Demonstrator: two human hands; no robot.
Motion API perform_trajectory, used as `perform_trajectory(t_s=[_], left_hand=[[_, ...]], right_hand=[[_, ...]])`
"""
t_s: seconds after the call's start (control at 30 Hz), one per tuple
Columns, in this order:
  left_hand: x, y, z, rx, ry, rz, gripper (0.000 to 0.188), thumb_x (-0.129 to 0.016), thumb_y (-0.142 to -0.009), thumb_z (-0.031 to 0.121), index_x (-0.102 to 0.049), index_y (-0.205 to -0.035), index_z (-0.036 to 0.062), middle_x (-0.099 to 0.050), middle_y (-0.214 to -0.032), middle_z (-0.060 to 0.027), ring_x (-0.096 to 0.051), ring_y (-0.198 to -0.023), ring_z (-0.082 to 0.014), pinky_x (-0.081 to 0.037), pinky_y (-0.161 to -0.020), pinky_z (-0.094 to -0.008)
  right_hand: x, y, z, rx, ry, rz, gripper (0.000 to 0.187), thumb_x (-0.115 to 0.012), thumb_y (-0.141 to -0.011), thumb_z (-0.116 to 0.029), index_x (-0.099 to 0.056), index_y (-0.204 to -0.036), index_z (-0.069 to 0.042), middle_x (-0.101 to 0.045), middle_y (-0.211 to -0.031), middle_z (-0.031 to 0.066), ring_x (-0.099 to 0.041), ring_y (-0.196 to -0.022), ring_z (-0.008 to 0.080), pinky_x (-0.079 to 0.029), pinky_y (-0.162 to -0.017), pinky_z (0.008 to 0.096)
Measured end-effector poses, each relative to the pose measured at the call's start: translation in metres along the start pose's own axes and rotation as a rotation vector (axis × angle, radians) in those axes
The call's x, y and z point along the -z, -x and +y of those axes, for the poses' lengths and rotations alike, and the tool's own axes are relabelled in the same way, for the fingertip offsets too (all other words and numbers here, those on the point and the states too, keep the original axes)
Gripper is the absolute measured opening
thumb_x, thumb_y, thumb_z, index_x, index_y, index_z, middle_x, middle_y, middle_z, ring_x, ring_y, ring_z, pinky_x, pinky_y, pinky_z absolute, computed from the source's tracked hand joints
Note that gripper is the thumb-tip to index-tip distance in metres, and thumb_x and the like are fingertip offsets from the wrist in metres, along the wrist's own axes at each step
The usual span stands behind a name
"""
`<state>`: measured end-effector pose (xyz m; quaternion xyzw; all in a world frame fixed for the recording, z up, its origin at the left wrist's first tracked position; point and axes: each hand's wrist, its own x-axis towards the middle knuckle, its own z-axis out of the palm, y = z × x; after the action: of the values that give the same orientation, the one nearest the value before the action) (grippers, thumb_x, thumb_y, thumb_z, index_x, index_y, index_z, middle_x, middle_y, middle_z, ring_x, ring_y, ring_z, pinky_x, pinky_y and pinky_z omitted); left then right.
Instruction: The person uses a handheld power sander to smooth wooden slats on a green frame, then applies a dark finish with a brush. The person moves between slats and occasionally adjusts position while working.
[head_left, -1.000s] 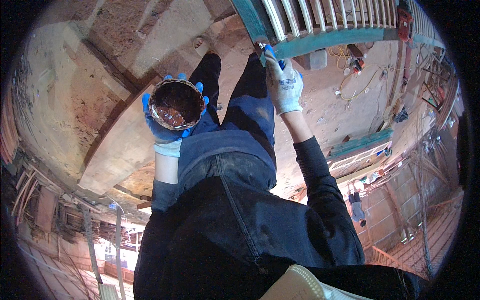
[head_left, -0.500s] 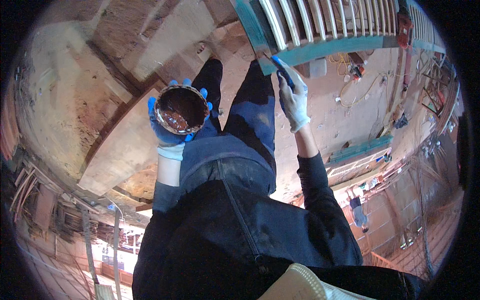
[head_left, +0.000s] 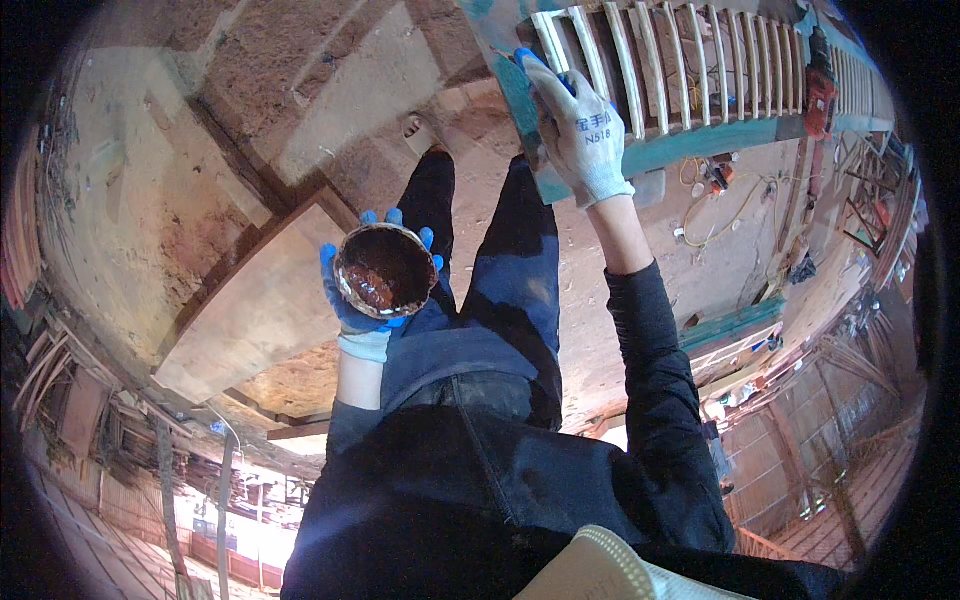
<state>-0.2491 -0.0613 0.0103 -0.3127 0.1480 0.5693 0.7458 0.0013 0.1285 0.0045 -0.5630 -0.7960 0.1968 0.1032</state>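
My left hand, in a blue-coated glove, cups a round bowl from below. Inside the bowl is a glossy, dark red-brown mass, and its rim is crusted. My right hand, in a white glove with blue fingertips, reaches over the near left corner of a slatted frame. That frame has green edges and pale slats. The right fingers are closed together; a thin reddish-brown tip shows just past them, too small to name.
A red power tool rests on the frame farther right. A yellow cord lies on the floor beyond. On the left is a large wooden board. Another green frame lies at the right, and stacked timber stands farther off.
My right hand has moved up and forward, from the frame's corner to over its green end. The bowl in my left hand has shifted right and slightly down in the picture.
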Motion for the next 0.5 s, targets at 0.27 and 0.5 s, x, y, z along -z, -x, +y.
perform_trajectory(t_s=[0.27, 0.5], left_hand=[[0.012, -0.007, -0.004, 0.009, 0.098, -0.017, 0.072, -0.049, -0.085, 0.064, -0.042, -0.143, 0.0223, -0.034, -0.152, -0.0074, -0.024, -0.139, -0.0446, -0.018, -0.108, -0.0692], [0.015, -0.042, -0.026, 0.153, 0.087, -0.040, 0.075, -0.058, -0.081, 0.065, -0.045, -0.141, 0.0216, -0.037, -0.150, -0.0084, -0.023, -0.138, -0.0463, -0.021, -0.104, -0.0726]], right_hand=[[-0.004, 0.052, 0.011, -0.299, -0.782, -0.023, 0.044, -0.059, -0.090, -0.015, -0.053, -0.133, -0.009, -0.064, -0.099, 0.0104, -0.062, -0.076, 0.0157, -0.050, -0.068, 0.0306], [0.013, 0.128, 0.016, -1.050, -1.800, 0.070, 0.046, -0.052, -0.098, -0.023, -0.042, -0.139, -0.003, -0.052, -0.071, 0.0006, -0.039, -0.046, 0.0079, -0.037, -0.047, 0.0227]])
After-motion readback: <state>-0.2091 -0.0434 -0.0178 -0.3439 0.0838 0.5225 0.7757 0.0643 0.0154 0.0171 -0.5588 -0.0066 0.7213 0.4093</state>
